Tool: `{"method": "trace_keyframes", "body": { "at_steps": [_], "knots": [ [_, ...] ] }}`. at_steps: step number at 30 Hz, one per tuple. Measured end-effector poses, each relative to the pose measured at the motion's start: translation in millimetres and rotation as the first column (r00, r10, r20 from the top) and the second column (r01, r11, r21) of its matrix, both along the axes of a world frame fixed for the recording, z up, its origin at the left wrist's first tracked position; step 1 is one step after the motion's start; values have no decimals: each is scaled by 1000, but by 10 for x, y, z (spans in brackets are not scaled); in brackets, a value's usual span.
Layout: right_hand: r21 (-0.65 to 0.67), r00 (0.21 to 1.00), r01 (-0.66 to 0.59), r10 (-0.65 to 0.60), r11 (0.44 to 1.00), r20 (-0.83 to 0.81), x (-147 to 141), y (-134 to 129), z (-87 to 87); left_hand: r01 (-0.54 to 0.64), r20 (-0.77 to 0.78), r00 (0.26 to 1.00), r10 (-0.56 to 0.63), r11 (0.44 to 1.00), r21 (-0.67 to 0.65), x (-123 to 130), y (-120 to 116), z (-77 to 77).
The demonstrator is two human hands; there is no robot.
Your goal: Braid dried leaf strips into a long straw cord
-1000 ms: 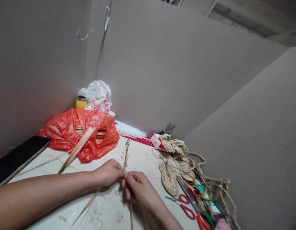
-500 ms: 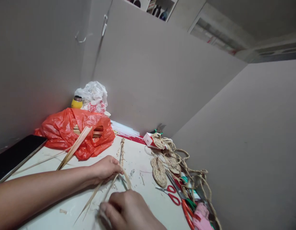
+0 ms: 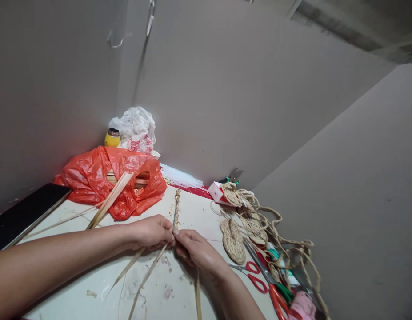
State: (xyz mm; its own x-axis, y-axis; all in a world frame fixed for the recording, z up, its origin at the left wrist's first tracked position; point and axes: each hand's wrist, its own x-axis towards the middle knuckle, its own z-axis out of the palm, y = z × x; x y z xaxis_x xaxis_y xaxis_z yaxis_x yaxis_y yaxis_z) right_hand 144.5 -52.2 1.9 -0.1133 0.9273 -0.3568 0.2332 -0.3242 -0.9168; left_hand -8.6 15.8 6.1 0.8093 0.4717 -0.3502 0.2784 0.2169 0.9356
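Observation:
A thin braid of pale plant fibre (image 3: pixel 177 208) stretches away from me over the white table. My left hand (image 3: pixel 155 232) pinches its near end, and my right hand (image 3: pixel 194 250) closes on the same spot, fingertips touching the left's. Loose flat strips (image 3: pixel 147 278) fan out below the hands toward me. Another strip (image 3: pixel 198 293) hangs beneath my right hand. The exact crossing of strands is hidden by my fingers.
A red plastic bag (image 3: pixel 92 178) holding more strips stands back left, beside a dark flat device (image 3: pixel 29 213). Woven fibre soles (image 3: pixel 233 242), red-handled scissors (image 3: pixel 255 278), cord (image 3: pixel 292 242) and a pink roll (image 3: pixel 303 306) crowd the right side. A wall rises behind.
My right hand has moved up and away from me to meet my left at the braid's near end. My left stays there. The camera view has shifted slightly.

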Motion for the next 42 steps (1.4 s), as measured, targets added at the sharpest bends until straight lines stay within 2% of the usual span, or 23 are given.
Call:
{"method": "trace_keyframes", "body": {
  "at_steps": [3, 7, 9, 13, 16, 21, 26, 29, 31, 32, 34, 35, 36, 37, 38, 39, 40, 41, 42],
  "knots": [
    [-58, 997, -61, 58, 996, -54, 67, -7, -11, 30, -49, 999, -24, 993, 116, 16, 10, -32],
    [-106, 985, -45, 26, 993, -169, 85, -1, -39, 16, -61, 998, 6, 940, 341, 19, 21, -53],
    [-115, 972, 1, -28, 993, -231, 53, -2, -66, 23, -89, 996, 17, 901, 434, 7, 22, -35],
    [-120, 932, 169, -199, 978, -303, -55, -13, -117, 85, -200, 979, 29, 838, 539, -40, 15, 65],
    [-127, 899, 255, -284, 959, -334, -127, -7, -116, 143, -299, 951, 79, 745, 651, -67, -17, 184],
    [-131, 847, 323, -348, 937, -402, -200, -45, -75, 300, -437, 885, 161, 521, 799, -36, -226, 304],
    [-180, 826, 302, -351, 936, -441, -250, -98, -64, 493, -597, 784, 168, 415, 764, 25, -458, 274],
    [-217, 819, 250, -325, 944, -473, -237, -97, -62, 578, -650, 749, 130, 352, 737, -15, -644, 332],
    [-236, 817, 210, -303, 949, -491, -208, -87, -63, 605, -661, 750, 28, 376, 702, -106, -800, 423],
    [-245, 813, 190, -292, 951, -504, -189, -81, -65, 600, -638, 767, -59, 417, 683, -166, -868, 472],
    [-262, 800, 150, -273, 953, -534, -150, -67, -67, 557, -527, 819, -228, 541, 631, -283, -935, 547],
    [-267, 793, 128, -260, 955, -551, -132, -61, -66, 487, -441, 864, -242, 622, 613, -328, -919, 559],
    [-268, 785, 104, -244, 958, -570, -116, -55, -63, 368, -350, 920, -178, 703, 609, -355, -868, 547],
    [-265, 777, 80, -227, 961, -588, -102, -50, -59, 193, -250, 967, -42, 761, 620, -363, -785, 511],
    [-257, 770, 57, -206, 965, -604, -90, -46, -53, -16, -130, 983, 127, 776, 631, -352, -679, 451],
    [-247, 765, 35, -185, 968, -616, -81, -43, -47, -193, -24, 964, 266, 753, 629, -324, -562, 372],
    [-235, 764, 16, -163, 972, -624, -73, -40, -41, -301, 51, 939, 339, 745, 595, -281, -445, 282],
    [-222, 767, -2, -141, 975, -626, -65, -36, -36, -351, 83, 927, 365, 769, 534, -227, -341, 189],
    [-208, 774, -18, -118, 978, -622, -56, -32, -32, -338, 76, 937, 340, 837, 430, -166, -256, 102]
  ]
}}
